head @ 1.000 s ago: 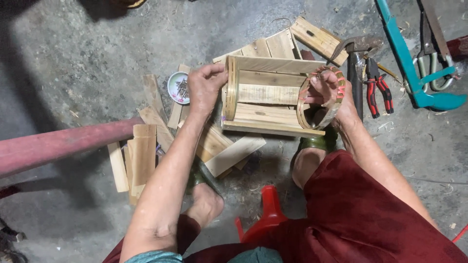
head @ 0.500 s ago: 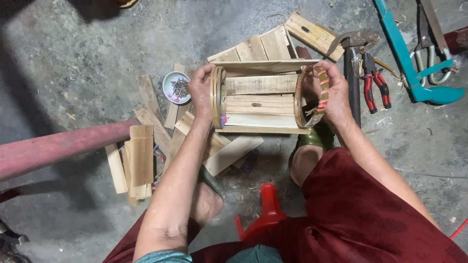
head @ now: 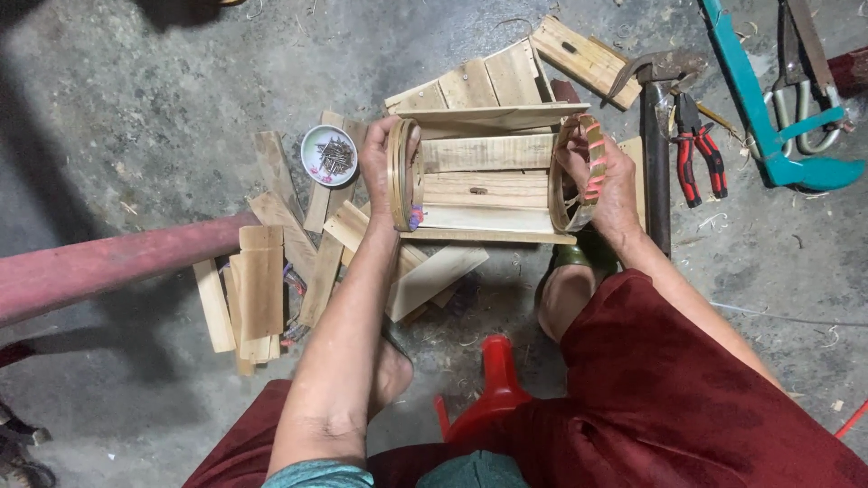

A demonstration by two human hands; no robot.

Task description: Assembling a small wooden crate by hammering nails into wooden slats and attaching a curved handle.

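Your concrete floor [head: 136, 108] fills the view, with your dark red shorts [head: 687, 398] along the near edge and a red pipe [head: 117, 267] running in from the left. At the centre you hold a slatted wooden frame [head: 484, 176] just above the floor, its pale planks lying left to right between two bamboo hoops. Your left hand [head: 380, 163] is closed around the left hoop [head: 403, 176], fingers curled over its far rim. Your right hand [head: 601, 185] grips the right hoop [head: 579, 172], which is wound with orange-red cord; the fingers seem to be wrapped through it, though the hoop hides their tips. Loose wooden slats [head: 258, 289] lie scattered under and to the left of the frame, with more boards [head: 506, 72] beyond it. Far right lies a teal hand tool [head: 768, 136], with a hammer [head: 655, 136] and red-handled pliers [head: 701, 149] just right of your right hand. A small round dish of nails [head: 329, 154] sits just left of your left hand. A red plastic stool [head: 493, 380] shows between your knees.
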